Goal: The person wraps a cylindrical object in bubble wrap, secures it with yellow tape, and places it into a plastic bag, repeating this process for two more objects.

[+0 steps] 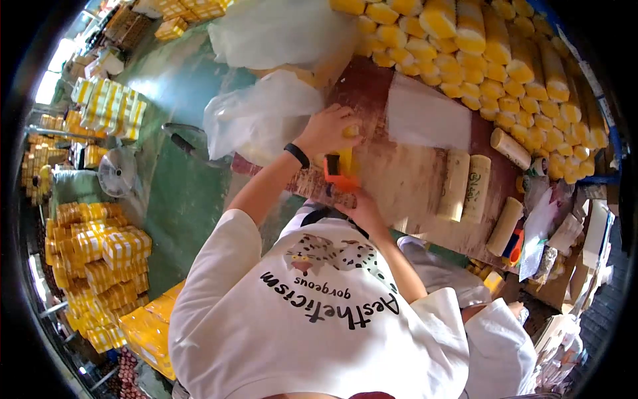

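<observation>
Below your view, your white T-shirt with black lettering (345,346) fills the foreground, both forearms reaching forward from its sleeves. Your right elbow is bent, the forearm angled in toward your middle, and your right hand (363,210) is curled around the near end of a bright orange tape dispenser with a dark part (341,181), blurred, at the near edge of the worn red-brown wooden table (402,176). Your left arm stretches farther, a black band (297,155) around its wrist; your left hand (328,130) is arched palm down, fingers bent over a small yellow object (350,132) just beyond the dispenser. Whether they pinch or merely press it, you cannot tell. Beside that hand, to the left, lies a crumpled translucent plastic bag (259,116). Right of your hands, pale cylindrical rolls (454,186) rest on the table; farther off rises a stack of yellow-and-white bundles (525,93).
</observation>
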